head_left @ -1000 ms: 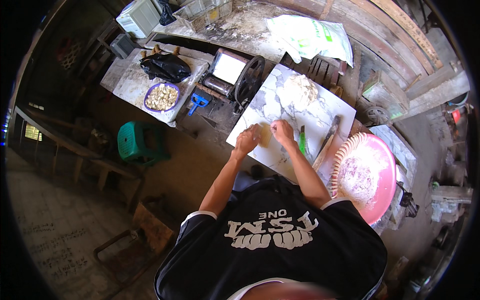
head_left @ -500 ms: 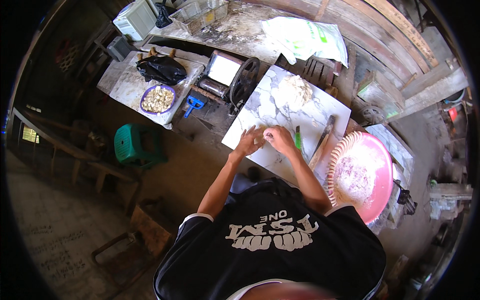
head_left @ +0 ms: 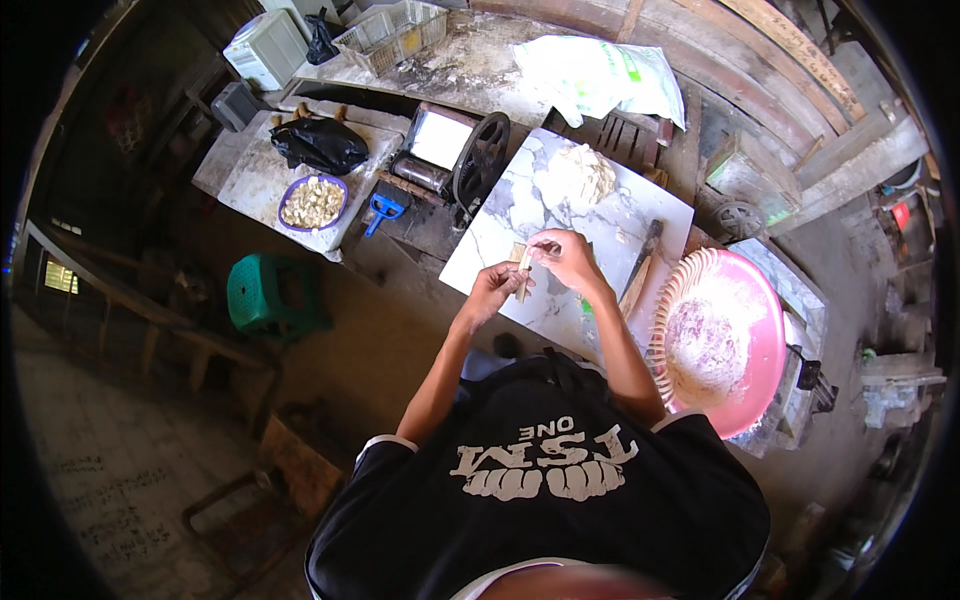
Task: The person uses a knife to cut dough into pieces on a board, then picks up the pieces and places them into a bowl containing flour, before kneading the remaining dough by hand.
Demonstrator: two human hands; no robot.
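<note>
Pinching pale dough strip (head_left: 523,272) over marble slab (head_left: 520,200): left hand (head_left: 497,290), right hand (head_left: 566,258), both grips clamped.

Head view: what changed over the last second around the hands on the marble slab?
Both hands, left hand and right hand, lifted a pale strip of dough off the white marble slab and now pinch it between them. The dough heap and pink basin stayed put.
</note>
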